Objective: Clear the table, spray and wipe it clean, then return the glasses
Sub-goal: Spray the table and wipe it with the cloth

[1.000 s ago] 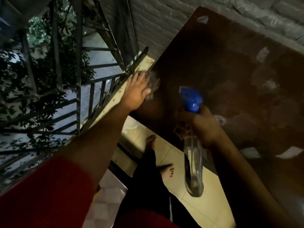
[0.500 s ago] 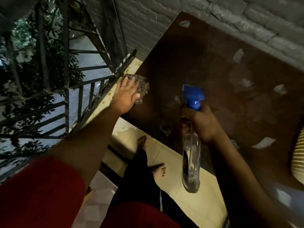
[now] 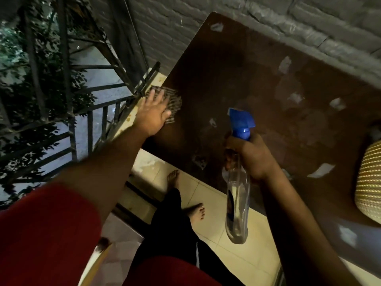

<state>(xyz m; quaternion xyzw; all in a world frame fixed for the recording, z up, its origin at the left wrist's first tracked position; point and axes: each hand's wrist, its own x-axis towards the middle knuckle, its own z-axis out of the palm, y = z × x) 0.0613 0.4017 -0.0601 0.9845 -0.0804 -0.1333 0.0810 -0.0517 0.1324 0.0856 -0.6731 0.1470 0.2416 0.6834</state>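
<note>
Table [image 3: 237, 75]: L fingers [image 3: 153, 98] flat on cloth [image 3: 174, 101]

A grey brick wall [image 3: 206, 21] stands ahead of me, a metal railing [image 3: 90, 124] at my left, pale floor tiles [image 3: 212, 205] under my bare feet.

Checked cloth [image 3: 172, 102] flat on brown table [image 3: 237, 79] corner; spray bottle [image 3: 239, 176] upright.

woven object [image 3: 369, 178] cut by edge
</note>
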